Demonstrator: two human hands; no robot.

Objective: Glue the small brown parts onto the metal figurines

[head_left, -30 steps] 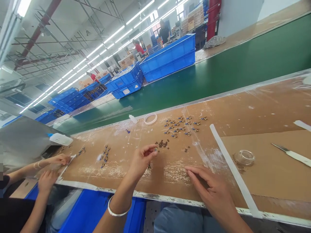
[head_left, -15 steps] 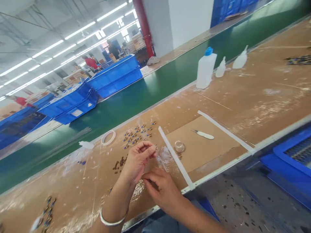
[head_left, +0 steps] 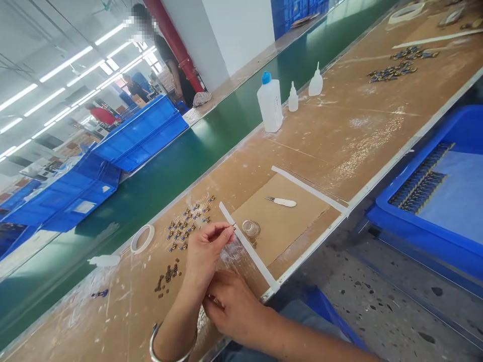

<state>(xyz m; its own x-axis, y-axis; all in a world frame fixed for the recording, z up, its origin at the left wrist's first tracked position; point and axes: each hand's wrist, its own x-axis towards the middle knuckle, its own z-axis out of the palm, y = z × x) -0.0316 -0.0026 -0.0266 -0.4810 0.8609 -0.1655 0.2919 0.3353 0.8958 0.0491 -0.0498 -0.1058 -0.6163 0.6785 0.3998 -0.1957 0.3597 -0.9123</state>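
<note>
My left hand [head_left: 207,251], with a bangle at its wrist, pinches a tiny dark part [head_left: 234,227] between thumb and fingertips. It is too small to name. Below it, my right hand [head_left: 236,304] rests by the left wrist with fingers curled together; anything in them is hidden. Left of the hands lie rows of small brass-and-blue pieces [head_left: 185,223] and a loose heap of little brown parts [head_left: 170,274]. To the right, a small round clear dish [head_left: 251,229] and a white-handled craft knife [head_left: 284,202] lie on a cardboard sheet [head_left: 290,229].
A tape roll [head_left: 133,240] lies at the left. Farther back stand a large blue-capped bottle [head_left: 270,108] and two small squeeze bottles [head_left: 293,99]. A green conveyor [head_left: 222,136] runs behind the table. A blue bin [head_left: 433,241] with rows of parts sits right. A person [head_left: 171,60] stands beyond.
The view has swung right, so the table things appear farther left and more of the blue bin shows. My left hand keeps its pinch; my right hand remains curled below it.
</note>
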